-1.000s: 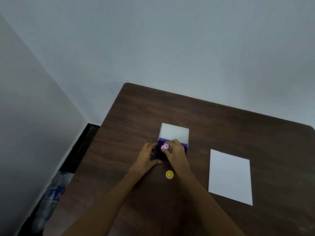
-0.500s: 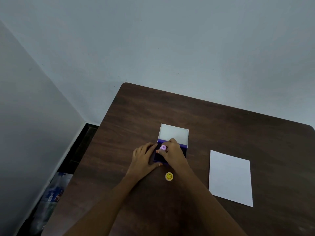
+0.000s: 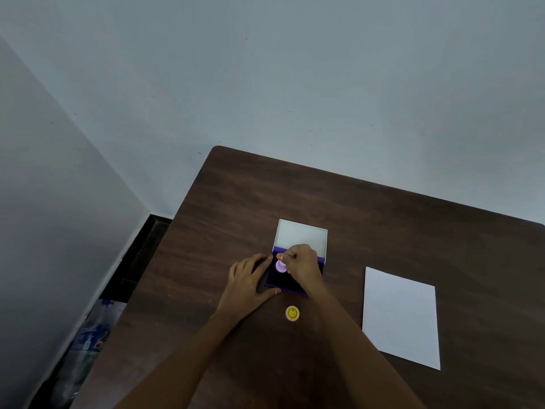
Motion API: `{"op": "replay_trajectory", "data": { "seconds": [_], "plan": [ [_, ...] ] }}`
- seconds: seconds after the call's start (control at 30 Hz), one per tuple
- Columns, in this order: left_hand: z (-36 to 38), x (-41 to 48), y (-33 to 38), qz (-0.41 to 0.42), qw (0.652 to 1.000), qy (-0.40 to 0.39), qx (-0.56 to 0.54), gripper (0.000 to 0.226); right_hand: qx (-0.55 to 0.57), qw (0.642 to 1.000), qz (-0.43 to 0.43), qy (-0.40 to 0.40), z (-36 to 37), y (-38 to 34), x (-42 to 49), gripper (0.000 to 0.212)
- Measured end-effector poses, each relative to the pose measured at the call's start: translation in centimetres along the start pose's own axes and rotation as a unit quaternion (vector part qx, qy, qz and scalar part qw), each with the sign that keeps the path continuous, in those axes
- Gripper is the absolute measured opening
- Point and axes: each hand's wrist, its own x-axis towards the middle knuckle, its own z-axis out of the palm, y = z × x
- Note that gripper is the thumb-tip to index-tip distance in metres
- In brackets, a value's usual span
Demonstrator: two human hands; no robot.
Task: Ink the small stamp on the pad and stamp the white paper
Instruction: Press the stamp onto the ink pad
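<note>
The right hand [image 3: 303,265] is pinching the small stamp [image 3: 280,266] by its top, fingertips [image 3: 281,256] closed tight around the narrow upper part while the wider lilac base is pointing down at the ink pad [image 3: 287,280]. Whether the base is pressing on the pad or hanging just above it is hard to tell from this angle. The stamp is looking light and rigid, a little plastic thing with a smooth body that could twist or slip in a loose pinch, so holding it high on the stem with thumb and two fingers seems right for pushing it straight down. The pad's dark face is probably soft and wet, so a gentle dab should be enough.

The left hand [image 3: 247,286] is lying flat on the table [image 3: 413,231], its spread fingers touching the pad's left edge and its thumb reaching along the near edge, steadying it rather than gripping it. The pad's white lid [image 3: 302,236] is standing open behind. A yellow round cap [image 3: 292,313] is sitting on the table just in front of the pad.

The white paper [image 3: 401,317] is lying flat well to the right of the pad, clear of both hands, and showing no mark yet. It is thin and may slide when stamped.
</note>
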Motion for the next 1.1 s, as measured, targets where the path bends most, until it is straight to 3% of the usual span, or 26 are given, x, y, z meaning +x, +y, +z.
{"op": "replay_trajectory", "data": {
  "seconds": [0.27, 0.53, 0.7, 0.8, 0.87, 0.93, 1.0, 1.1],
  "plan": [
    [0.1, 0.1, -0.2, 0.012, 1.0, 0.0, 0.004, 0.068, 0.016, 1.0, -0.005, -0.008, 0.2, 0.4, -0.3, 0.042],
    [-0.1, 0.0, 0.2, 0.012, 1.0, 0.02, 0.002, 0.064, 0.038, 0.998, -0.017, -0.055, -0.7, 0.7, -0.7, 0.026],
    [-0.5, 0.0, 0.5, -0.013, 1.0, -0.029, -0.002, 0.068, 0.007, 0.999, -0.044, -0.022, 0.2, 1.0, -1.1, 0.018],
    [-1.2, 0.0, 0.7, -0.025, 0.999, -0.044, -0.017, 0.062, 0.074, 0.996, -0.03, 0.03, -0.2, 1.7, -1.8, 0.018],
    [-1.8, 0.3, 1.2, -0.054, 0.998, -0.023, -0.031, 0.05, 0.188, 0.98, 0.012, 0.056, -1.1, 2.5, -2.3, 0.022],
    [-2.2, 0.5, 2.2, -0.08, 0.996, 0.018, -0.046, 0.041, 0.323, 0.942, 0.067, 0.063, -2.5, 3.7, -2.9, 0.027],
    [-2.2, 1.0, 4.0, -0.05, 0.997, 0.048, -0.046, 0.033, 0.428, 0.895, 0.096, 0.078, -4.3, 5.0, -3.4, 0.018],
    [-1.2, 2.1, 7.7, 0.035, 0.997, 0.03, -0.059, 0.028, 0.529, 0.833, 0.113, 0.114, -7.4, 7.2, -4.5, 0.011]
  ]
}}
